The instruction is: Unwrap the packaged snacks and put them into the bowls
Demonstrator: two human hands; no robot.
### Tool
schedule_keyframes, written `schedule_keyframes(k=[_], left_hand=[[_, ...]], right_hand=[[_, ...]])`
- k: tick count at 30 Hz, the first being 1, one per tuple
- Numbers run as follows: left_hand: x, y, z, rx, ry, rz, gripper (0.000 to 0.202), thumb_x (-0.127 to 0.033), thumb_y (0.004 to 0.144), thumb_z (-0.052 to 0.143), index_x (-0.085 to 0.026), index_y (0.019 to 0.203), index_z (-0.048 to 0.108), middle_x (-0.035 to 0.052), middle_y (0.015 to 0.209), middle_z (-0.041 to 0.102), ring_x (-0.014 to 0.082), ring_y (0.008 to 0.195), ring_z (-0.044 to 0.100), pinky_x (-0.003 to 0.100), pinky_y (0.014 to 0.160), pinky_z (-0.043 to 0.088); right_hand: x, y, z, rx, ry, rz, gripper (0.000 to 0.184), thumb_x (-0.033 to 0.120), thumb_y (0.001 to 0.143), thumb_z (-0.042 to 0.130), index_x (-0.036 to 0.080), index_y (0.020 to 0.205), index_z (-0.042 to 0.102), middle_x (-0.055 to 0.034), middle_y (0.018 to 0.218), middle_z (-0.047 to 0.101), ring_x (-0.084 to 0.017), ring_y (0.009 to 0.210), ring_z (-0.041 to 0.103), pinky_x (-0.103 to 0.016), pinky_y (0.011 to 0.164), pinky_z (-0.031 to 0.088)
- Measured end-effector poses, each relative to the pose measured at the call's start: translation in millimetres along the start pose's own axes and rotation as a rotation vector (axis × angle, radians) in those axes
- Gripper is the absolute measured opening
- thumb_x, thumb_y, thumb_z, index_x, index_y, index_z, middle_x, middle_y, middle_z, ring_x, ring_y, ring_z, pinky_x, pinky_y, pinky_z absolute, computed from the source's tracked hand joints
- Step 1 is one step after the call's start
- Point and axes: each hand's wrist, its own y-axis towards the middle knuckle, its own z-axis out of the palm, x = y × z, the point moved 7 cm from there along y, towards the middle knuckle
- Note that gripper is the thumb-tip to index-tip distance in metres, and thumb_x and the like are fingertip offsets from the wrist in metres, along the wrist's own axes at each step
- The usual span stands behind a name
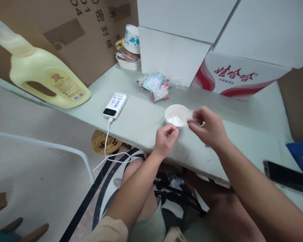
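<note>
Head view: bowl near both hands, just beyond left one.

Likely a storeroom, with stacked cartons

A table carries a bowl and a phone.

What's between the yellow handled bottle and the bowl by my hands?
A white power bank, white cable plugged in, shows there in the head view.
</note>
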Motion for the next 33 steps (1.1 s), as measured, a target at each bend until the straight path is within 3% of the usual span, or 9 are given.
schedule_keyframes(k=[4, 8, 11, 15, 20, 23, 25, 29, 33], left_hand=[[2.1, 17.6, -30.4, -0.115, -0.044, 0.005, 0.029, -0.036, 0.079, 0.057, -0.020, 0.056, 0.046, -0.0035, 0.052, 0.039, 0.0110, 0.054, 0.035, 0.028, 0.054, 0.027], [7.3, 25.8, -48.9, -0.173, -0.105, -0.021, 0.031, -0.038, 0.078, 0.057, -0.020, 0.056, 0.046, -0.0042, 0.051, 0.038, 0.0103, 0.052, 0.034, 0.027, 0.053, 0.026], [8.9, 26.6, -53.4, -0.180, -0.153, -0.039, 0.031, -0.038, 0.079, 0.056, -0.019, 0.056, 0.046, -0.0045, 0.051, 0.037, 0.0099, 0.052, 0.034, 0.027, 0.053, 0.026], [7.7, 25.3, -56.6, -0.204, -0.204, -0.058, 0.030, -0.036, 0.079, 0.055, -0.020, 0.056, 0.044, -0.0048, 0.051, 0.035, 0.0098, 0.052, 0.032, 0.027, 0.053, 0.025], [6.7, 26.7, -62.6, -0.251, -0.292, -0.087, 0.029, -0.034, 0.078, 0.053, -0.020, 0.055, 0.043, -0.0044, 0.051, 0.035, 0.0100, 0.053, 0.032, 0.027, 0.053, 0.024], [8.4, 31.0, -64.9, -0.290, -0.362, -0.119, 0.027, -0.033, 0.077, 0.053, -0.020, 0.055, 0.043, -0.0040, 0.052, 0.035, 0.0100, 0.053, 0.031, 0.027, 0.053, 0.023], [11.0, 34.1, -63.7, -0.323, -0.426, -0.154, 0.026, -0.034, 0.075, 0.052, -0.020, 0.055, 0.044, -0.0039, 0.051, 0.035, 0.0098, 0.052, 0.030, 0.027, 0.053, 0.022], [14.7, 38.0, -53.3, -0.337, -0.522, -0.217, 0.025, -0.034, 0.074, 0.050, -0.020, 0.055, 0.042, -0.0036, 0.051, 0.035, 0.0099, 0.053, 0.030, 0.028, 0.053, 0.022], [16.8, 41.4, -48.9, -0.241, -0.475, -0.284, 0.027, -0.034, 0.072, 0.054, -0.020, 0.053, 0.041, -0.0038, 0.050, 0.033, 0.0103, 0.055, 0.030, 0.029, 0.055, 0.022]], right_hand=[[-3.2, 49.2, 71.6, 0.480, -0.511, -0.002, 0.012, 0.011, 0.070, 0.055, 0.022, 0.067, 0.052, -0.0013, 0.065, 0.057, -0.015, 0.060, 0.047, -0.029, 0.056, 0.029], [-19.9, 57.3, 118.7, 0.857, -0.752, 0.003, 0.012, 0.013, 0.074, 0.055, 0.018, 0.072, 0.065, -0.0088, 0.081, 0.068, -0.020, 0.075, 0.060, -0.028, 0.061, 0.034], [-20.6, 54.2, 129.3, 1.036, -0.724, 0.000, 0.014, 0.015, 0.076, 0.057, 0.018, 0.069, 0.069, -0.0071, 0.079, 0.071, -0.020, 0.077, 0.064, -0.026, 0.063, 0.039], [-4.7, 52.0, 117.5, 1.181, -0.664, 0.036, 0.026, 0.013, 0.082, 0.050, 0.022, 0.086, 0.074, -0.0037, 0.083, 0.074, -0.017, 0.076, 0.067, -0.023, 0.063, 0.044], [20.3, 72.0, 89.4, 1.114, -0.701, 0.201, 0.021, 0.024, 0.086, 0.051, 0.024, 0.086, 0.071, -0.0033, 0.088, 0.076, -0.019, 0.076, 0.068, -0.026, 0.062, 0.044], [37.5, 105.9, 92.2, 0.937, -0.819, 0.122, 0.024, 0.033, 0.088, 0.049, 0.024, 0.075, 0.068, -0.0033, 0.075, 0.074, -0.020, 0.072, 0.067, -0.029, 0.061, 0.042], [54.2, 139.3, 108.9, 0.744, -0.841, -0.035, 0.022, 0.033, 0.087, 0.050, 0.024, 0.081, 0.068, -0.0051, 0.082, 0.074, -0.023, 0.079, 0.067, -0.030, 0.064, 0.043], [83.9, 216.3, 163.5, 0.417, -0.698, -0.265, 0.027, 0.025, 0.086, 0.054, 0.022, 0.108, 0.069, -0.0114, 0.128, 0.064, -0.030, 0.106, 0.064, -0.039, 0.080, 0.050], [99.3, 298.2, 212.7, 0.265, -0.558, -0.229, 0.030, 0.019, 0.089, 0.057, 0.018, 0.118, 0.064, -0.0115, 0.158, 0.034, -0.033, 0.123, 0.056, -0.052, 0.100, 0.047]])
